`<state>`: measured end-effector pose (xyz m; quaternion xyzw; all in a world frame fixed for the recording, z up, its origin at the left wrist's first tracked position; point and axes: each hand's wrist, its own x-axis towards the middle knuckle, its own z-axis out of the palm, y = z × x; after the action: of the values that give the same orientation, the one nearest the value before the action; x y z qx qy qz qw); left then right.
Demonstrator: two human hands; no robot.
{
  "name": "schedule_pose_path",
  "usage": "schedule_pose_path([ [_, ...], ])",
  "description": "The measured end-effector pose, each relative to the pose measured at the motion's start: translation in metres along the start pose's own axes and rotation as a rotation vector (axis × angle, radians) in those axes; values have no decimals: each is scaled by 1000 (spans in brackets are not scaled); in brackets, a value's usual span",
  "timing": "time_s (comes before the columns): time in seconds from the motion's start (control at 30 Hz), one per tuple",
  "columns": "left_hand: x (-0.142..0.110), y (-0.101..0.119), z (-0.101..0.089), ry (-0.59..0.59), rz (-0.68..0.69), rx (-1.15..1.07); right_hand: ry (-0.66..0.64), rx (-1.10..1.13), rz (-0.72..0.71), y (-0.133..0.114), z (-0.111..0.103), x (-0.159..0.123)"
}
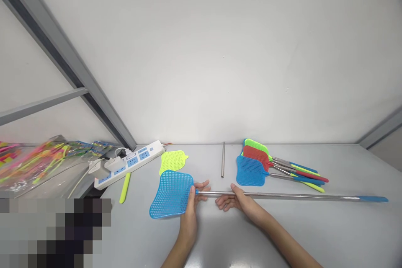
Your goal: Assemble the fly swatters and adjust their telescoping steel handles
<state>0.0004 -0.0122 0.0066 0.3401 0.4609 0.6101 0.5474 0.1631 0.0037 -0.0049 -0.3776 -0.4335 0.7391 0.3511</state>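
A blue fly swatter (172,194) with a long, extended metal rod and a blue grip lies across in front of me. My left hand (192,201) pinches it where the mesh head meets the rod, thumb on top and fingers beneath. Farther along, my right hand (234,201) loosely holds the rod between its thumb and the fingers under it. Behind the blue head is a loose yellow-green swatter head (173,161) without a rod. A short metal tube (223,160) lies behind my hands, and a loose yellow-green handle (124,188) is at the left.
Several collapsed fly swatters in blue, red and green (256,158) lie piled at the back right. A white power strip (138,160) with plugs sits at the left. Beyond it are plastic-bagged colourful items (44,163). A wall borders the grey table (314,234).
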Motion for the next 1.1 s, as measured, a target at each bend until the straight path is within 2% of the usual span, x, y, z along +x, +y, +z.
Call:
schedule_pose_path([
  [0.23, -4, 1, 1, -47, 2, 77, 10, 26, -12, -1, 0, 0],
  [0.57, -3, -2, 1, -34, -49, -36, 16, 32, -22, 1, -1, 1],
  [1.1, 0, 0, 0, -84, -37, 32, 40, 26, 19, -3, 1, 2],
])
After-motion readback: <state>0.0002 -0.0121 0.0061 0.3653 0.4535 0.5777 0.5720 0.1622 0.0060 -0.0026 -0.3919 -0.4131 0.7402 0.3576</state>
